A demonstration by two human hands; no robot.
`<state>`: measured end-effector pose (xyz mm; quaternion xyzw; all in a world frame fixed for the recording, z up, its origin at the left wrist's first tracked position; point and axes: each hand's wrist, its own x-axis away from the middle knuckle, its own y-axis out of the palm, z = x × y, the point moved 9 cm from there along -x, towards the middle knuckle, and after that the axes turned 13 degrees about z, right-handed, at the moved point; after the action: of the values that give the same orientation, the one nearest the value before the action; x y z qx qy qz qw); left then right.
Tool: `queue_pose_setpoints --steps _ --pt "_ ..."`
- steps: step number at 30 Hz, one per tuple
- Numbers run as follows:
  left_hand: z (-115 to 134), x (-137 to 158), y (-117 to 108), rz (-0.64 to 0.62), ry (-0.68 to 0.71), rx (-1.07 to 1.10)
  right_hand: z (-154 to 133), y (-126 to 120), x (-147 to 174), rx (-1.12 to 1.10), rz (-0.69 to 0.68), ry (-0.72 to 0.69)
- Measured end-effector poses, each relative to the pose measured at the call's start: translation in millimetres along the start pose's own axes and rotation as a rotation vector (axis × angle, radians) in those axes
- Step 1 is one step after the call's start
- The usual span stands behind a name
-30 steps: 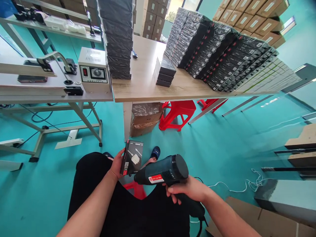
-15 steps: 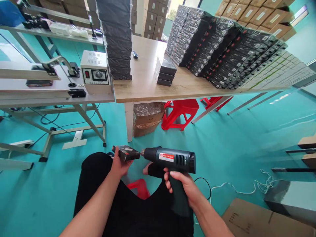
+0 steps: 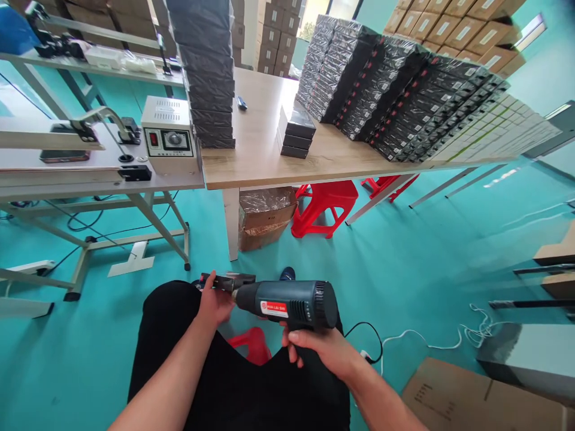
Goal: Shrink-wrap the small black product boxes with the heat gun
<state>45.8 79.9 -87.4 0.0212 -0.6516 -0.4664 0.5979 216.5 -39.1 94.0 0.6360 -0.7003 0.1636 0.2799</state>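
Note:
My left hand [image 3: 215, 304] is closed around a small black box [image 3: 223, 282], held above my left knee with its thin side toward me. In my right hand [image 3: 317, 347] is a dark heat gun [image 3: 283, 300] with a red label, gripped by its handle. Its nozzle points left, close against the lower side of the box, and the gun's front hides part of that box. Whether nozzle and box touch, I cannot tell.
Ahead stands a wooden table [image 3: 256, 161] with a tall stack of black packages [image 3: 211, 90], a few small black boxes [image 3: 296, 131] and long rows of wrapped boxes [image 3: 350, 72]. A sealing machine [image 3: 168, 134] is at left, a red stool [image 3: 326, 206] beneath, a carton [image 3: 476, 401] at lower right.
The heat gun has moved left and slightly down, its rear swinging toward me, so the nozzle is now under the box. The box has tilted, showing less of its top face.

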Motion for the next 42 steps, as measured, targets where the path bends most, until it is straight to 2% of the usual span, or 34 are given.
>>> queue_pose_setpoints --steps 3,5,8,11,15,17,21,29,35,39,42 --pt "0 0 -1 0.018 0.012 -0.001 -7 -4 -2 -0.048 0.064 -0.048" --pt "-1 0 -2 0.024 0.008 -0.010 -8 -9 -3 -0.029 0.126 -0.027" --pt "-3 -1 -4 0.034 -0.025 -0.008 -5 0 0 0.044 0.046 0.024" --pt "-2 -5 -8 0.060 -0.023 0.009 -6 5 1 -0.007 0.007 0.019" --pt "2 -6 -13 0.100 0.015 0.093 -2 -28 -8 -0.136 0.257 0.036" --pt "1 -5 -13 0.098 0.005 0.111 0 -40 -11 -0.159 0.300 0.057" --pt "2 -5 -11 0.075 0.025 0.118 2 -46 -10 -0.197 0.264 0.090" --pt "0 -6 -13 0.070 0.011 0.107 9 -38 -14 -0.202 0.266 0.077" --pt "1 -5 -14 0.085 0.023 0.072 4 -7 -14 -0.177 0.137 0.044" --pt "5 -1 -10 0.047 0.040 0.077 -3 -26 -20 -0.191 0.276 0.003" --pt "7 1 -7 0.021 0.043 0.067 2 -39 -18 -0.170 0.276 0.074"
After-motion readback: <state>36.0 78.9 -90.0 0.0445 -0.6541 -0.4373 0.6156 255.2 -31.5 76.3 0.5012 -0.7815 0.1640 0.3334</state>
